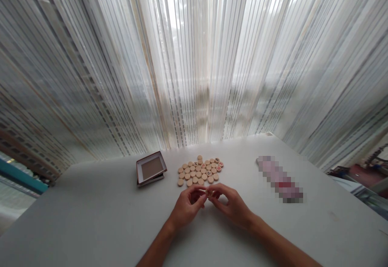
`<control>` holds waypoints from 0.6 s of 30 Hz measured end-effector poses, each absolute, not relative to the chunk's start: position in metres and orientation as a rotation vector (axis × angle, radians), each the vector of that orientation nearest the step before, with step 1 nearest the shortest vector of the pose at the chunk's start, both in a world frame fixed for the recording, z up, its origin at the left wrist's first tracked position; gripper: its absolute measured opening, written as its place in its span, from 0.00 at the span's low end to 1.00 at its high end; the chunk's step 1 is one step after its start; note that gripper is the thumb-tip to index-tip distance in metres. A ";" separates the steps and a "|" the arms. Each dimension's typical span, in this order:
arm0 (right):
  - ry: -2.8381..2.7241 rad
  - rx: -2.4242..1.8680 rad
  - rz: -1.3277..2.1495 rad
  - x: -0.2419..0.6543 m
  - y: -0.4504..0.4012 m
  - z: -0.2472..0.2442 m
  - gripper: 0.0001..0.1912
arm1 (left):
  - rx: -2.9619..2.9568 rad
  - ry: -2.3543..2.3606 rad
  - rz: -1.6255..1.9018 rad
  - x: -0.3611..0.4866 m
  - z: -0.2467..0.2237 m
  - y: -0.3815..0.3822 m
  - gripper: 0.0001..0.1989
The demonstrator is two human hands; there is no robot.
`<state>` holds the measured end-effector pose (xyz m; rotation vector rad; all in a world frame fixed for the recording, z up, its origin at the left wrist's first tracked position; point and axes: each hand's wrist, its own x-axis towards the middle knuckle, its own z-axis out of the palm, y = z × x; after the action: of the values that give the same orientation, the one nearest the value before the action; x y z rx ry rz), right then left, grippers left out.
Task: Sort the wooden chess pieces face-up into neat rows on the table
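Several round wooden pieces lie side by side on the white table, most with plain tops and a few with red or black marks. Just in front of them, my left hand and my right hand meet. Between their fingertips is one small wooden piece, pinched from both sides; its face is partly covered by the fingers. Both hands are closed on it, a little above the tabletop.
An open box with a brown inside sits left of the pieces, tilted on another box part. A pixelated pinkish object lies on the right of the white table. Striped curtains hang along the table's far edge.
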<state>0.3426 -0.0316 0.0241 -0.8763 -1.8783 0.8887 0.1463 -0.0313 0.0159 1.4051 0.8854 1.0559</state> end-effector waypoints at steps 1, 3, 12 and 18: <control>-1.871 -0.883 0.908 0.343 -0.032 0.025 0.09 | 1.401 0.893 1.059 0.146 0.015 -0.031 0.16; -1.855 -0.878 0.950 0.343 -0.033 0.027 0.10 | 1.398 0.901 1.064 0.146 0.014 -0.031 0.15; -1.714 -0.870 1.139 0.344 -0.031 0.027 0.11 | 1.420 0.949 1.071 0.147 0.011 -0.031 0.15; -1.547 -0.887 1.231 0.350 -0.023 0.018 0.13 | 1.485 1.049 1.039 0.146 0.012 -0.031 0.14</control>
<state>0.3502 -0.0231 0.0181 -0.8870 -1.5473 1.2312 0.1459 -0.0314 0.0124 1.4847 1.0487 1.0389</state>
